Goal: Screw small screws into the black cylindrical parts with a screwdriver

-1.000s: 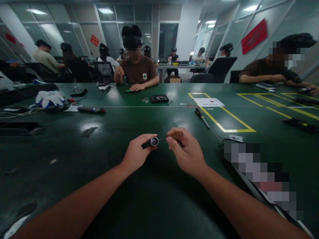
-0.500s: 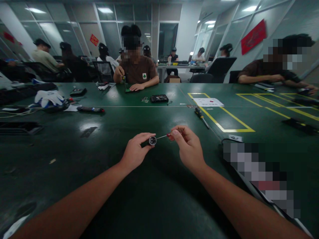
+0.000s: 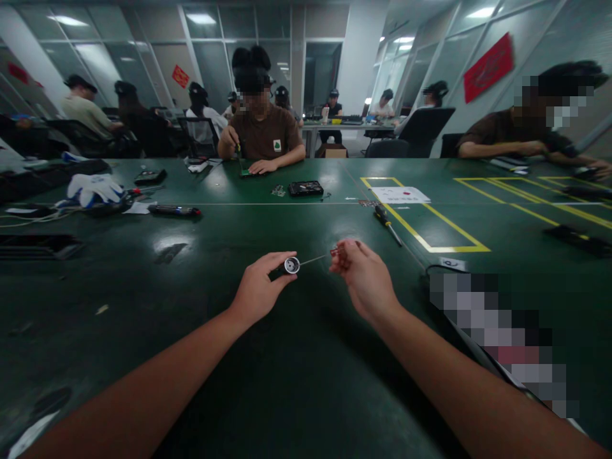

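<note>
Seen from beside the table, the left hand is closed around a black cylindrical body with a bright silver rim, held above the dark green tabletop with its open end facing the wearer. The right hand pinches the reddish translucent handle of a thin metal-shafted screwdriver, whose shaft points to the rim, though tip contact cannot be confirmed. The step in hand appears to be tool work at the cylinder's end; the next move calls for a steady left grip and careful tip alignment.
</note>
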`<action>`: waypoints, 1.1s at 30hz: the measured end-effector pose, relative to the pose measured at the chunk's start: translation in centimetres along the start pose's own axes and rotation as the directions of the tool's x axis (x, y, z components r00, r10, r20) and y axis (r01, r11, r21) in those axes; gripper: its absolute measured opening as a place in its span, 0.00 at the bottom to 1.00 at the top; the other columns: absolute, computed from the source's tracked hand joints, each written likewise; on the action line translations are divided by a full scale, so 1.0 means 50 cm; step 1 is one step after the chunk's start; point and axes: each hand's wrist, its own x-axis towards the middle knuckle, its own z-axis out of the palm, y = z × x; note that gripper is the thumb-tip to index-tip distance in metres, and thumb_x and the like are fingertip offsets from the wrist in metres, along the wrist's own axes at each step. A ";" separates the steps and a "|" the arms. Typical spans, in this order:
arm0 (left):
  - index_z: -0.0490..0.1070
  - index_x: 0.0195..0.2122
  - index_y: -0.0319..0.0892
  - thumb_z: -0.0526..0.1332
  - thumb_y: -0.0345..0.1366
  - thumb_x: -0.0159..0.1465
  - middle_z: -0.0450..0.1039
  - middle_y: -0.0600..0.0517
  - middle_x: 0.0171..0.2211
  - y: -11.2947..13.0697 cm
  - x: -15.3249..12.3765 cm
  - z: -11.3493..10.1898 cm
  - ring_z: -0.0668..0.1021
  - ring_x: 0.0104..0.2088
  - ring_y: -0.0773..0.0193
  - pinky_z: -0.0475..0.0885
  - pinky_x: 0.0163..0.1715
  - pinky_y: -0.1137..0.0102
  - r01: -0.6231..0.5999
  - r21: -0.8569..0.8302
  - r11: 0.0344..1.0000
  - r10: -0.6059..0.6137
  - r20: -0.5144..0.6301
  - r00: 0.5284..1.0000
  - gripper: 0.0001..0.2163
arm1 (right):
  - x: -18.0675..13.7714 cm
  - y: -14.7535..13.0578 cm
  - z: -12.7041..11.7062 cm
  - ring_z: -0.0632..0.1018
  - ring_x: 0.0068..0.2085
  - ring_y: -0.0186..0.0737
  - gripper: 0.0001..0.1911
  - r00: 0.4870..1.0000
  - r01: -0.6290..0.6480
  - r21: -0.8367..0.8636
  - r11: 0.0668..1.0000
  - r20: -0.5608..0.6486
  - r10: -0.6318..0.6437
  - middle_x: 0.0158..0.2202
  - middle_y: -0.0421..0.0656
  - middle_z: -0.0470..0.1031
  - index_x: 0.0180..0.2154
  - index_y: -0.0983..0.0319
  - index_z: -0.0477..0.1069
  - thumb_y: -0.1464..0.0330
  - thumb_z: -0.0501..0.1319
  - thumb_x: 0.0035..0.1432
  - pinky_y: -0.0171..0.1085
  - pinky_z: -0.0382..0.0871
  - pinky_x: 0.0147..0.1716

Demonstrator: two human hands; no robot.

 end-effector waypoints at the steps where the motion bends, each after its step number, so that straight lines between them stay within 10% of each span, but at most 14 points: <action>1: 0.76 0.56 0.46 0.68 0.30 0.63 0.77 0.48 0.55 0.001 0.000 0.000 0.78 0.56 0.55 0.69 0.62 0.53 0.006 0.004 1.000 -0.006 -0.001 1.000 0.19 | -0.003 0.000 0.002 0.76 0.32 0.38 0.15 0.999 0.055 -0.050 0.997 -0.001 -0.055 0.31 0.40 0.75 0.37 0.58 0.72 0.53 0.65 0.60 0.39 0.73 0.34; 13: 0.77 0.56 0.47 0.68 0.29 0.63 0.78 0.49 0.55 -0.005 -0.002 0.000 0.78 0.56 0.55 0.70 0.61 0.55 -0.005 0.016 1.000 0.005 -0.006 1.000 0.19 | -0.048 -0.021 0.002 0.75 0.28 0.37 0.09 0.890 0.425 -0.432 0.795 0.359 -0.281 0.28 0.36 0.73 0.47 0.55 0.71 0.60 0.57 0.71 0.38 0.67 0.30; 19: 0.77 0.54 0.46 0.68 0.29 0.63 0.78 0.49 0.54 -0.012 0.000 0.002 0.79 0.55 0.56 0.71 0.60 0.56 -0.014 -0.006 1.000 0.013 -0.022 1.000 0.18 | -0.065 -0.034 0.009 0.76 0.32 0.37 0.14 0.730 0.641 -0.372 0.671 0.565 -0.385 0.30 0.40 0.75 0.36 0.58 0.76 0.60 0.57 0.71 0.38 0.68 0.34; 33: 0.77 0.56 0.48 0.68 0.27 0.63 0.78 0.50 0.54 -0.015 0.000 -0.001 0.78 0.56 0.57 0.71 0.61 0.56 -0.040 0.087 0.995 0.041 -0.009 0.999 0.19 | -0.057 -0.010 0.009 0.79 0.35 0.40 0.11 0.896 0.442 -0.486 0.754 0.275 -0.349 0.36 0.42 0.80 0.42 0.58 0.74 0.58 0.61 0.68 0.38 0.70 0.34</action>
